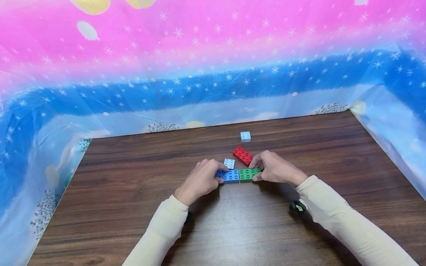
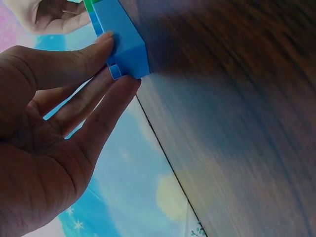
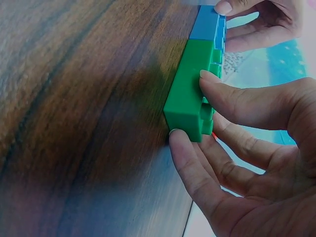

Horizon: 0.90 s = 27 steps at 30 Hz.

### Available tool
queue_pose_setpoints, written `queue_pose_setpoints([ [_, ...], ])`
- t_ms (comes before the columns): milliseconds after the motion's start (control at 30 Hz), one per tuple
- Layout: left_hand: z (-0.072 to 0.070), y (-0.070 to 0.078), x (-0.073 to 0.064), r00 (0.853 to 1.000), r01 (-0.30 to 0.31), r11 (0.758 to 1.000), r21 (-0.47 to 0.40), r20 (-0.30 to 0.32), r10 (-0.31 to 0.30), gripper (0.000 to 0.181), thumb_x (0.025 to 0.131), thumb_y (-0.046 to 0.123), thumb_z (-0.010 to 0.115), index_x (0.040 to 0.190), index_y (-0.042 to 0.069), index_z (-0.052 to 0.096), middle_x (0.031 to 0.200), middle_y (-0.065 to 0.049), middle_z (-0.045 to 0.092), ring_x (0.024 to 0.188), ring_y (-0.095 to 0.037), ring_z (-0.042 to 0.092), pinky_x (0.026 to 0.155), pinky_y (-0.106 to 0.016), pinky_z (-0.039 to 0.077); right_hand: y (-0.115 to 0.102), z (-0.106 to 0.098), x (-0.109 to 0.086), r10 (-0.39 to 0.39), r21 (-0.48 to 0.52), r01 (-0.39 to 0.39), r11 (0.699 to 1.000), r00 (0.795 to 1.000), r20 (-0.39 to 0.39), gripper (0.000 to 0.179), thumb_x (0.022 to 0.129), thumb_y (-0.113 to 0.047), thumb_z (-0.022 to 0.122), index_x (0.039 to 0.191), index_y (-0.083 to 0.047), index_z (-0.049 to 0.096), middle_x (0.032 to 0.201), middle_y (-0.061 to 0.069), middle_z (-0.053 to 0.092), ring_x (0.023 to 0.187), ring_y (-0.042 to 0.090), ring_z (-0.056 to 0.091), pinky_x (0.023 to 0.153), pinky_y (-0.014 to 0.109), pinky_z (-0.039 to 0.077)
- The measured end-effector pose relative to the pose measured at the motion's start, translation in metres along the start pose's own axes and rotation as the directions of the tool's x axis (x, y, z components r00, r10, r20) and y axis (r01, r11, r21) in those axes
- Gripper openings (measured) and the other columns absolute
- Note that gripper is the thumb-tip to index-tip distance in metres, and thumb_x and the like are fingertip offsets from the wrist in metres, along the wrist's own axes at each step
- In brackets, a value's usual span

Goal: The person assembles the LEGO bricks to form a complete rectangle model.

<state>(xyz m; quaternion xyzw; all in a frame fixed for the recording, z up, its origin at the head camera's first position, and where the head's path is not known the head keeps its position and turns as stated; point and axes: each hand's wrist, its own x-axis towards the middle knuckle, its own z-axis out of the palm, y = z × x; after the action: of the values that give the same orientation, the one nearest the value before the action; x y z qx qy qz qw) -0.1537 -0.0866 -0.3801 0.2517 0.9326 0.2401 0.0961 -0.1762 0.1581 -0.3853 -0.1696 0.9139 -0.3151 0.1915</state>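
My left hand [image 1: 203,178] pinches the left end of a blue toy building brick [image 1: 231,176], thumb on its near side and fingers at its end and far side. At the right end of a green building brick [image 1: 247,174], my right hand [image 1: 275,168] grips with thumb and fingers. The two bricks lie end to end on the table in one straight row, studs up. In the right wrist view the green brick [image 3: 190,84] meets the blue brick [image 3: 205,24]. The left wrist view shows the left thumb on the blue brick [image 2: 123,37].
A small white brick [image 1: 229,163] sits right behind the blue one. Behind the green brick lies a red brick [image 1: 243,155], set at a slant. Another white brick [image 1: 245,136] stands farther back on the brown wooden table [image 1: 133,192]. A patterned cloth [image 1: 199,81] surrounds the table's back and sides.
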Motion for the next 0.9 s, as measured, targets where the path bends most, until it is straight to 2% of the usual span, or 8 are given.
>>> queue_pose_setpoints([
  [200, 0.0011, 0.0013, 0.0004, 1.000, 0.002, 1.000, 0.009, 0.002, -0.002, 0.028, 0.091, 0.000, 0.073, 0.118, 0.005, 0.076, 0.119, -0.010, 0.072, 0.097, -0.017, 0.064, 0.084, -0.038, 0.054, 0.0003, 0.0011, -0.0007, -0.003, -0.005, 0.003, 1.000, 1.000, -0.005, 0.027, 0.083, -0.006, 0.083, 0.107, -0.002, 0.073, 0.106, 0.010, 0.068, 0.093, 0.021, 0.063, 0.084, 0.041, 0.053],
  [433, 0.0010, 0.0017, 0.0002, 1.000, 0.002, 0.999, 0.034, -0.003, -0.002, 0.029, 0.090, -0.001, 0.074, 0.118, 0.005, 0.076, 0.118, -0.010, 0.072, 0.089, -0.016, 0.061, 0.079, -0.037, 0.053, 0.0004, 0.0015, 0.0005, -0.018, -0.017, 0.018, 1.000, 1.000, -0.011, 0.027, 0.083, -0.006, 0.083, 0.107, -0.001, 0.073, 0.108, 0.010, 0.068, 0.093, 0.022, 0.062, 0.085, 0.041, 0.053],
  [700, 0.0009, 0.0018, -0.0003, 1.000, -0.008, 0.998, 0.054, -0.014, 0.009, 0.029, 0.090, 0.001, 0.075, 0.118, 0.006, 0.076, 0.118, -0.010, 0.072, 0.091, -0.017, 0.064, 0.080, -0.038, 0.054, 0.0004, 0.0018, -0.0005, -0.014, -0.029, 0.014, 0.999, 1.000, -0.015, 0.029, 0.083, -0.009, 0.083, 0.110, -0.001, 0.073, 0.105, 0.009, 0.068, 0.094, 0.022, 0.062, 0.085, 0.042, 0.053],
  [900, -0.0014, 0.0015, -0.0032, 1.000, -0.006, 0.999, 0.038, -0.014, 0.006, 0.030, 0.090, 0.002, 0.074, 0.120, 0.009, 0.076, 0.121, -0.009, 0.071, 0.092, -0.017, 0.063, 0.079, -0.037, 0.053, 0.0024, -0.0010, -0.0034, -0.030, 0.015, 0.030, 0.999, 0.999, -0.041, 0.032, 0.083, -0.014, 0.086, 0.109, -0.001, 0.072, 0.106, 0.009, 0.070, 0.095, 0.023, 0.063, 0.088, 0.044, 0.053],
])
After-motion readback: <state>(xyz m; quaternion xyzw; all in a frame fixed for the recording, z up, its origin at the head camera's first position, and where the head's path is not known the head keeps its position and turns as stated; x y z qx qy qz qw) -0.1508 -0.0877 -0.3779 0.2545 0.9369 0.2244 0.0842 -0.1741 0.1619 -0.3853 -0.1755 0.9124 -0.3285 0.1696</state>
